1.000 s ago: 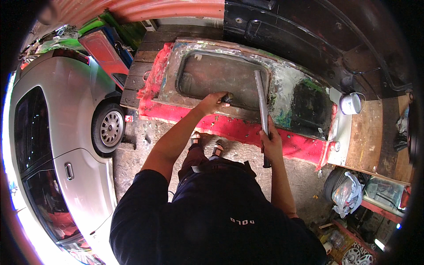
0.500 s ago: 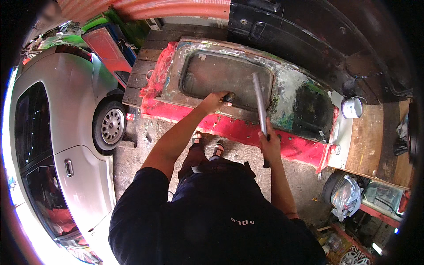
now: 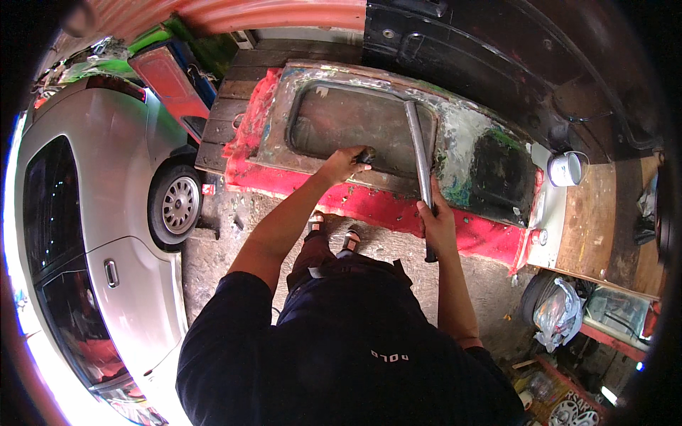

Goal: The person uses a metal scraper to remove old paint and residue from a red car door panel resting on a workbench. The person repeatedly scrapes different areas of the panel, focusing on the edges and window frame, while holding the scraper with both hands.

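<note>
A worn vehicle door panel, with patchy paint and a framed window recess, lies before me on a red cloth. My right hand is wrapped round the dark handle of a long grey metal bar. The bar points away from me, its far end over the right side of the recess. Closed fingers of my left hand hold a small dark block over the recess's near edge. Whether the block touches the panel, I cannot tell.
At left stands a silver car. A white bucket sits on the wooden bench at right, above a plastic bag and a tyre. A large black panel leans behind the door.
My right hand and the metal bar have shifted slightly away from me, the bar's tip now nearer the recess's far edge. The left hand stays almost in place.
</note>
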`<state>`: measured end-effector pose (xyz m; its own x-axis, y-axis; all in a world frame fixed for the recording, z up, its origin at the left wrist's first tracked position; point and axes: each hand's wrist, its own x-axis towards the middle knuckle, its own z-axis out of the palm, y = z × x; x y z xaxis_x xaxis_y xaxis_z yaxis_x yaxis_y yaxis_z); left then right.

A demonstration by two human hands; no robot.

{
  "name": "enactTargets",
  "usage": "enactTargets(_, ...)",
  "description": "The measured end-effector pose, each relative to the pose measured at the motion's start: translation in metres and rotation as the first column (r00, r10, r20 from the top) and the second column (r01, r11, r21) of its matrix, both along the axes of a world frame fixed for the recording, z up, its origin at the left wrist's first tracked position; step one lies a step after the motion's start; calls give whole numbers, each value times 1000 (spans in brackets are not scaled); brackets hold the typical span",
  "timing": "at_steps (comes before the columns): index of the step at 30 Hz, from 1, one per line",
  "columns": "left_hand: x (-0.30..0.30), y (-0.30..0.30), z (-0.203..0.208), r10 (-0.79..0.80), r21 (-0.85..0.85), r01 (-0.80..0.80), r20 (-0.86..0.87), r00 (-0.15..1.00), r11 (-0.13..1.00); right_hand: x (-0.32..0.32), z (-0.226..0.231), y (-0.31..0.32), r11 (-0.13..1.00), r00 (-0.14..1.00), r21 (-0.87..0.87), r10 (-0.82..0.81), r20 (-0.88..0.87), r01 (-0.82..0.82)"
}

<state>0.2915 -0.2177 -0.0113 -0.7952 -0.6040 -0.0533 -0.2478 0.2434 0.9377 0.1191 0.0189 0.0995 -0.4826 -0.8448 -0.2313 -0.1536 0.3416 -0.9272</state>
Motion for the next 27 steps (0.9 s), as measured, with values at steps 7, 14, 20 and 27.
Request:
enactTargets(7,1,1,-11,19,-84,-19,-4,1000,996,22,29,-16,979,997,204,19,-76,-3)
enactTargets(14,16,9,-28,3,-231,5,37,999,973,7,-13,-4,971,964,116,224,-147,-208)
enactTargets(20,10,2,6,55,-153,-53,13,998,987,-16,-23,-3,999,993,19,49,-108,-47)
enactTargets(27,10,-3,8,89,118,-91,19,996,989,-23,-46,6,994,986,-73,68,-153,-79)
